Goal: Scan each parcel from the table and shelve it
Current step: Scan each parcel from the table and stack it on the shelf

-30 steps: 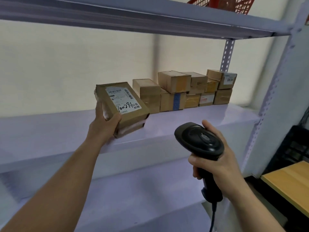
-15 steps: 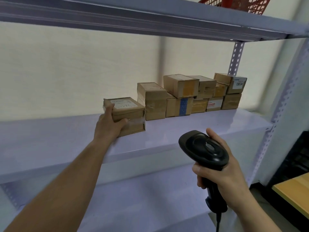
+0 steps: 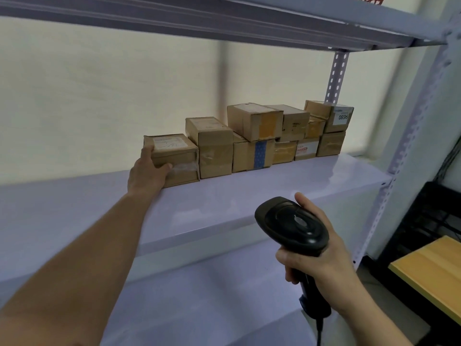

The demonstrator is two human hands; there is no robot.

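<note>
Head view. Grasps with the left hand the near left corner of the parcel, set flat on the middle shelf, just beside the left end of the row of boxes. Clenches with the right hand the handle of the black scanner, lower, well apart from the parcel. At far right, corner of a yellow counter.

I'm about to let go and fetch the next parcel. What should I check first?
1. The parcel lies flat on the shelf: ok.
2. It sits at the left end of the row of boxes: ok.
3. The left hand is off the parcel: not ok, it grips the left end.
4. The scanner sits firm in the right hand: ok.
5. This parcel has been scanned: cannot tell.
</note>
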